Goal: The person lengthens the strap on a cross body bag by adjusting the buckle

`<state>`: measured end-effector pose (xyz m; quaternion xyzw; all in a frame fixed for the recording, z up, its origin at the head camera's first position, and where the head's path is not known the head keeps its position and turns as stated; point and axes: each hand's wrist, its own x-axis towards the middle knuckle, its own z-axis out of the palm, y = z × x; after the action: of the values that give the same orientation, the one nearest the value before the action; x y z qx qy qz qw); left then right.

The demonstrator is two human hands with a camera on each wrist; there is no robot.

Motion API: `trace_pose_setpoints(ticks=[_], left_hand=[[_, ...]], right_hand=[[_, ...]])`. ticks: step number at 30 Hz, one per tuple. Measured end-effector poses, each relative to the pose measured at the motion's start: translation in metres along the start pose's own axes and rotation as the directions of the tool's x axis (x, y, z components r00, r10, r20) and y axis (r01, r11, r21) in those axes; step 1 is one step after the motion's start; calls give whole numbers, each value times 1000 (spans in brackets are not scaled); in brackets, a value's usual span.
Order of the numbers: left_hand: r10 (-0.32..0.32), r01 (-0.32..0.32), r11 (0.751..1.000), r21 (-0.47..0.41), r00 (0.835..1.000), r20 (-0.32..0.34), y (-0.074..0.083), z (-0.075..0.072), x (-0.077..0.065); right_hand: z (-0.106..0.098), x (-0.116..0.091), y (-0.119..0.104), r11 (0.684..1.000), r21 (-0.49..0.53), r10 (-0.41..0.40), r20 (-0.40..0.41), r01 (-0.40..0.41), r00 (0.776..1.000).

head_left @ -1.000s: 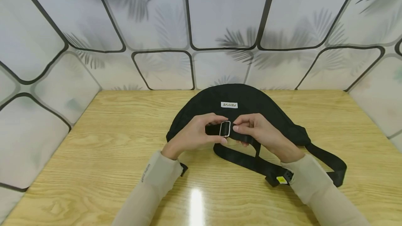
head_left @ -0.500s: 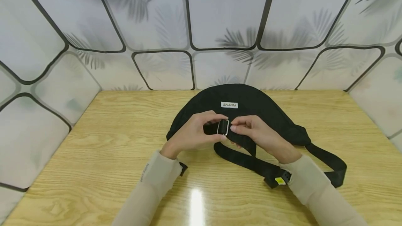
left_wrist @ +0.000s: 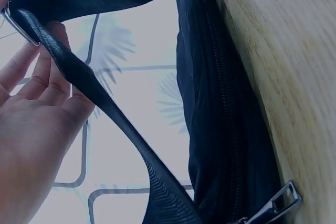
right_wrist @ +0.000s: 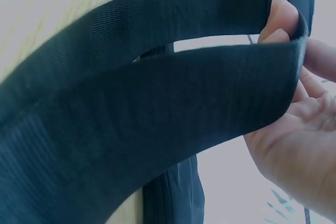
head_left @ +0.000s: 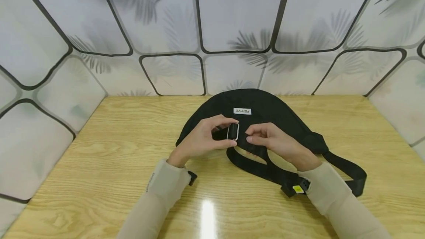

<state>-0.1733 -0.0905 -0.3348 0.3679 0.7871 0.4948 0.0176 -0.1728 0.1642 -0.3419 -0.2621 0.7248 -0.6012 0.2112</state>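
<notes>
Left hand (head_left: 203, 137): fingers and thumb parted, gripping the metal buckle (head_left: 237, 132) between them
Right hand (head_left: 275, 141): fingers curled, holding the black strap (right_wrist: 199, 93)
Bag (head_left: 255, 99): on the tabletop (head_left: 132, 128)

The half-moon fabric bag (head_left: 265, 106) is plain black, with a white rectangular label (head_left: 242, 111) lettered dark on its far part. The flat woven strap (right_wrist: 210, 87) is black with fine ribbing, and the rectangular metal buckle (head_left: 238, 132) is silver. The wooden table (head_left: 106, 180) is yellow-tan with wavy grain. Far behind, the pale grey-white wall (head_left: 239, 14) carries dark rounded outlines and grey leaf prints. Both long fabric sleeves (head_left: 169, 183) are cream; a yellow patch (head_left: 298, 189) marks the right cuff.
</notes>
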Motion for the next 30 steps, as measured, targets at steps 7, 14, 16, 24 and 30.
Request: trace_pose_setpoints(ticks=[7,14,16,24,30], left_hand=[[-5,5,1000,3,1000,16,0,0,0],[-51,49,998,46,998,37,0,-2,-1],[-53,51,998,25,997,63,0,-1,0],[-8,10,1000,-20,995,98,-2,7,2],[14,-15,1000,11,999,48,-2,2,1]], right_hand=[[2,2,3,998,54,-16,-19,17,1000],[1,2,6,986,145,-77,-7,77,997],[2,2,7,982,164,-91,2,89,996],[6,2,5,966,250,-59,-7,59,998],[1,0,2,981,192,16,24,-21,1000]])
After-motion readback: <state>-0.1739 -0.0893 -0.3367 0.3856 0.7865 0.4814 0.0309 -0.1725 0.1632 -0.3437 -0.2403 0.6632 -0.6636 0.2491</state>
